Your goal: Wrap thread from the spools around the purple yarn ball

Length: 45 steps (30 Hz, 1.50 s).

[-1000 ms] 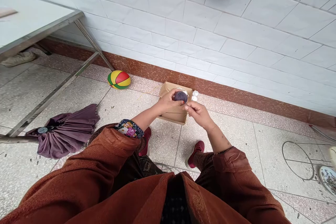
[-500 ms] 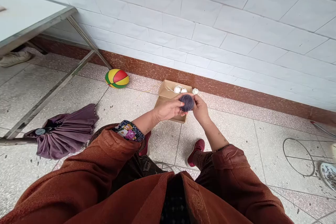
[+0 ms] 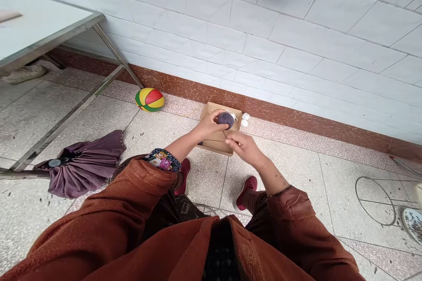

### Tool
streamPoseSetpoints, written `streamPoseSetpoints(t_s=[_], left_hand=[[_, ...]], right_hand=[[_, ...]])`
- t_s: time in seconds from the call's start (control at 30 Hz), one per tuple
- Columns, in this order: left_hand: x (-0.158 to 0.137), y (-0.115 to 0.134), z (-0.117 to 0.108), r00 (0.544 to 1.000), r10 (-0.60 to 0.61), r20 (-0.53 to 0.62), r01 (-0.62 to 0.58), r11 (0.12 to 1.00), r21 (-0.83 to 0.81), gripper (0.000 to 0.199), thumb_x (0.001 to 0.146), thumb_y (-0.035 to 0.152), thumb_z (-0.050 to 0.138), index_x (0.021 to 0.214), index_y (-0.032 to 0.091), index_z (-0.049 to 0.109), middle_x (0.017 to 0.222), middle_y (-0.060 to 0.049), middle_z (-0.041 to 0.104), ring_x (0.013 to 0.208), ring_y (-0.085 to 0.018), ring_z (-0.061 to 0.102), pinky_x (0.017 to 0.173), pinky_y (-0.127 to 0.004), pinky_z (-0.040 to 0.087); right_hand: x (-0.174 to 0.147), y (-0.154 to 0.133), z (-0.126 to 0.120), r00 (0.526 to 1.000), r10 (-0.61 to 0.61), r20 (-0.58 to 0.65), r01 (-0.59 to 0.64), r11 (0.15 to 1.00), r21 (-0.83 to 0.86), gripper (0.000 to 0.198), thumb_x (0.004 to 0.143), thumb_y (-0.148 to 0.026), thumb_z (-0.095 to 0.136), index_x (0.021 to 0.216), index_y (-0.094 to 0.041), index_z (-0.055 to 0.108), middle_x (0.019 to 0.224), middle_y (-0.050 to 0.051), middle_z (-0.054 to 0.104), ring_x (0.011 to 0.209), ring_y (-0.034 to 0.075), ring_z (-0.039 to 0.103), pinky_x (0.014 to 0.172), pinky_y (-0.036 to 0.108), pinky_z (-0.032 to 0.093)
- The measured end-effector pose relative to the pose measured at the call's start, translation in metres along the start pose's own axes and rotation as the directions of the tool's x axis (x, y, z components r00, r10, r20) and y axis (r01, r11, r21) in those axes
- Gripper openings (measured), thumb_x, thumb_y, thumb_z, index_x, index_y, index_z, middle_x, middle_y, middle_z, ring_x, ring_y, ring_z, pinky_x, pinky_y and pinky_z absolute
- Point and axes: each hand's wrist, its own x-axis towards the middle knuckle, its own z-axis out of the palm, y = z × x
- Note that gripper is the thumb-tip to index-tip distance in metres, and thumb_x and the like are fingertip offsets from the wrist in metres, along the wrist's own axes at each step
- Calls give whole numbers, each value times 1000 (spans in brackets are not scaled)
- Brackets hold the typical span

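Note:
My left hand [image 3: 211, 124] is closed around a ball of dark purple-grey yarn [image 3: 226, 119], thumb along its near side. Just to the right, my right hand [image 3: 243, 145] pinches a thin dark strand of yarn [image 3: 224, 133] that runs up to the ball. Below both hands an open cardboard box [image 3: 216, 145] lies on the floor. White yarn shows in its far part, mostly hidden behind the purple ball. Beside the box's right edge sits a small white yarn ball [image 3: 245, 117].
A striped toy ball [image 3: 149, 99] rests by the wall at left, near a metal-legged table [image 3: 89, 19]. A folded purple umbrella [image 3: 87, 164] lies on the floor. At right are a wire ring stand [image 3: 376, 200] and a dish of dark bits [image 3: 412, 223].
My right hand has come off the ball and moved down, now pinching a strand. My left hand has shifted slightly up and left with the ball.

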Motion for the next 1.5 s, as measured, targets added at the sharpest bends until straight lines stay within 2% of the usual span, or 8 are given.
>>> streamPoseSetpoints(t_s=[0.13, 0.27, 0.57, 0.83, 0.97, 1.13, 1.33, 1.5], left_hand=[[-7, -5, 10, 971, -18, 240, 23, 1000, -18, 82, 71, 32, 92, 146, 25, 61, 105, -3, 73, 98, -21, 69, 94, -38, 51], [-17, 2, 18, 908, 15, 419, 72, 979, -190, 87, 77, 36, 93, 156, 28, 57, 107, -5, 73, 99, -22, 70, 91, -37, 53], [-12, 10, 16, 978, -34, 206, 136, 855, -501, 57, 74, 32, 94, 126, 22, 74, 125, -10, 75, 108, -22, 70, 92, -35, 56], [6, -4, 5, 998, -43, -45, 36, 988, -148, 61, 67, 24, 89, 126, 19, 75, 117, -7, 78, 106, -21, 70, 107, -40, 52], [2, -6, 6, 997, -38, 63, 43, 996, -73, 61, 69, 26, 87, 128, 20, 75, 119, -7, 78, 109, -23, 70, 109, -43, 51], [-8, -5, 17, 941, -9, 339, 72, 982, -175, 68, 71, 27, 91, 136, 24, 75, 122, -7, 77, 115, -24, 70, 110, -43, 50], [-19, 5, 24, 891, 38, 453, 204, 858, -472, 66, 77, 33, 94, 140, 25, 74, 132, -12, 74, 116, -24, 71, 100, -38, 55], [-8, 0, 19, 961, -6, 278, 167, 811, -561, 52, 74, 27, 95, 123, 19, 77, 122, -11, 77, 111, -23, 72, 101, -38, 55]], right_hand=[[9, 7, -23, 944, 90, -317, -84, 996, 34, 42, 106, -63, 59, 91, -27, 71, 90, 5, 73, 86, 24, 67, 85, 39, 54], [11, 26, -26, 895, 213, -392, -190, 977, 96, 43, 101, -67, 61, 87, -26, 67, 82, 2, 67, 79, 22, 61, 80, 36, 51], [5, 43, 3, 925, 304, -227, -311, 950, 6, 31, 104, -54, 58, 92, -27, 64, 80, 2, 66, 74, 22, 59, 69, 33, 47], [-5, 1, 4, 968, 37, 249, -48, 998, 36, 40, 110, -52, 58, 80, -25, 61, 74, -2, 59, 71, 17, 56, 74, 30, 49], [-3, -5, -18, 996, 86, -5, -85, 991, 102, 42, 107, -62, 60, 89, -26, 69, 82, 1, 66, 79, 20, 61, 78, 33, 51], [3, 19, -37, 908, 222, -354, -172, 971, 168, 42, 101, -66, 64, 91, -25, 69, 86, 2, 68, 83, 22, 63, 82, 36, 52], [4, 42, -18, 869, 360, -340, -328, 933, 150, 38, 99, -60, 57, 88, -25, 66, 82, 2, 67, 78, 21, 59, 76, 34, 49], [1, 47, 0, 899, 357, -254, -370, 929, -4, 29, 103, -51, 56, 95, -26, 67, 83, 4, 70, 77, 23, 63, 73, 34, 50]])
